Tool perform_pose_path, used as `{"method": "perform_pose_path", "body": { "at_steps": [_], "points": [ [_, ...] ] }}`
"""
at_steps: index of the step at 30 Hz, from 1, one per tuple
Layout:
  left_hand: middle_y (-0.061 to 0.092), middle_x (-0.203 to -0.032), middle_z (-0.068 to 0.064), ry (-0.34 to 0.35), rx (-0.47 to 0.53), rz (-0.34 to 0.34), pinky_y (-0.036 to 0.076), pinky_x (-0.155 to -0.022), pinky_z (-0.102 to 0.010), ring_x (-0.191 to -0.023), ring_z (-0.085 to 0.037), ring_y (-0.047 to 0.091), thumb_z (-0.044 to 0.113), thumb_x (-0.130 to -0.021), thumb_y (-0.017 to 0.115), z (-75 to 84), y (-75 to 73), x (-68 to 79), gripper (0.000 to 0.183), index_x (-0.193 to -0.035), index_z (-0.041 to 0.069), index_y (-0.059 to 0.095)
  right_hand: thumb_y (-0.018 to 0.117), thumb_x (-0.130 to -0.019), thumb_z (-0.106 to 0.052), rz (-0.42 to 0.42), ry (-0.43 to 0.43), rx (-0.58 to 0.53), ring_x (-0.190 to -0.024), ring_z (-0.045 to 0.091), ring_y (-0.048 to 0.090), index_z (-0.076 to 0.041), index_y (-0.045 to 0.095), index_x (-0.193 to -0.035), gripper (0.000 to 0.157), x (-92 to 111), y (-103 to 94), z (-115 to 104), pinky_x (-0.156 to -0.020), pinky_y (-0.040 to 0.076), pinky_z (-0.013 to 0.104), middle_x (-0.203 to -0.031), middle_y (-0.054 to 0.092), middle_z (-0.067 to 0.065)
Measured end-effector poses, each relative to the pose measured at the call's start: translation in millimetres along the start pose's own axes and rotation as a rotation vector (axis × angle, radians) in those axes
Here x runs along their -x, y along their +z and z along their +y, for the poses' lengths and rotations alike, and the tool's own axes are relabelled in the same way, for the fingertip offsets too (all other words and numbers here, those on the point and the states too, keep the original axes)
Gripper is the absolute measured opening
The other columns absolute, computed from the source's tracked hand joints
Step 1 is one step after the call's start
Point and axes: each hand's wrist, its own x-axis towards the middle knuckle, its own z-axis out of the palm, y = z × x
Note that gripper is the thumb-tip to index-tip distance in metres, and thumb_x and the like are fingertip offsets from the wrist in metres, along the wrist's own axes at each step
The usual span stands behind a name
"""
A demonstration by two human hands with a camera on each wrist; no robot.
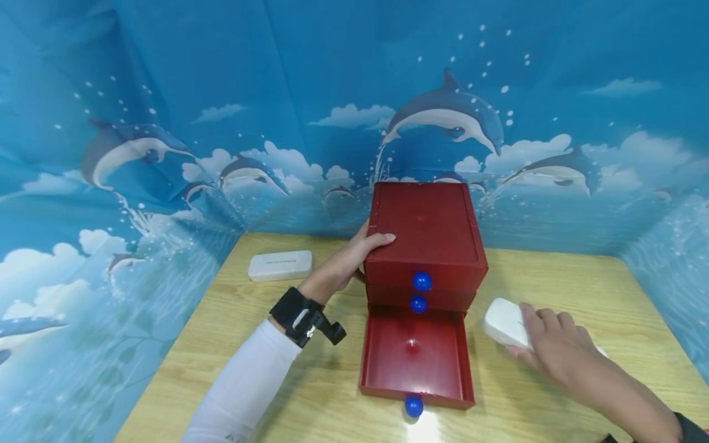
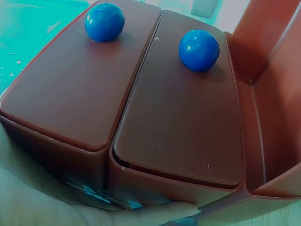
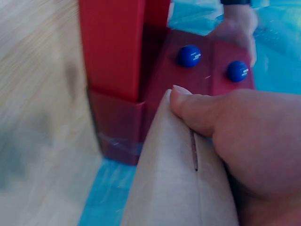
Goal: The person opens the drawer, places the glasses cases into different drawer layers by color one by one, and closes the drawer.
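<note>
A red drawer box (image 1: 423, 224) with round blue knobs stands on the table. Its bottom drawer (image 1: 412, 354) is pulled out with a bare inside, while the two upper drawers are closed. My left hand (image 1: 349, 255) rests against the box's left side, thumb over the top edge and fingers straight along the wall in the left wrist view. Right of the drawer, my right hand (image 1: 559, 338) grips a white glasses case (image 1: 504, 323), held tilted. The case's seam shows beside my thumb (image 3: 202, 110) in the right wrist view.
Another white glasses case (image 1: 280, 266) with small lettering lies on the wooden table (image 1: 205, 344), left of the box. A blue dolphin-printed curtain (image 1: 310, 111) surrounds the table's back and sides. The drawer juts toward the front edge.
</note>
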Motion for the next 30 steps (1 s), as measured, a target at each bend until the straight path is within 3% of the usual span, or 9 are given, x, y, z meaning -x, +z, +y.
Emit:
{"method": "perform_pose_path", "body": {
  "at_steps": [8,17,30],
  "points": [
    [0.054,-0.121,-0.007,0.001,-0.009,0.001,0.052,-0.068,-0.052,-0.1,-0.031,0.058,0.06,-0.086,0.057,0.0,1.4,-0.5,0.073,-0.144,0.05,0.014,0.069,-0.083,-0.046,0.015,-0.092,-0.059,-0.093,0.034,0.048,0.001,0.038,-0.13,0.074,5.3,-18.2,-27.9,-0.07,0.044,0.05,-0.108,0.054,0.018],
    [0.053,-0.121,-0.007,-0.011,-0.01,0.012,0.052,-0.066,-0.052,-0.101,-0.031,0.058,0.061,-0.085,0.057,-1.4,1.0,-0.8,0.074,-0.144,0.049,0.014,0.067,-0.085,-0.047,0.013,-0.216,-0.076,-0.093,0.023,0.046,-0.002,0.039,-0.13,0.07,-9.2,-21.2,-53.6,-0.071,0.043,0.041,-0.108,0.052,0.008],
    [0.053,-0.122,-0.005,0.026,-0.034,0.001,0.052,-0.067,-0.05,-0.104,-0.031,0.056,0.06,-0.086,0.056,-3.0,0.6,-1.0,0.07,-0.142,0.05,0.015,0.057,-0.09,-0.055,-0.145,-0.28,-0.121,-0.099,0.024,0.044,0.0,0.038,-0.137,0.075,-36.1,-13.5,-84.6,-0.079,0.043,0.044,-0.115,0.05,0.008]
  ]
}}
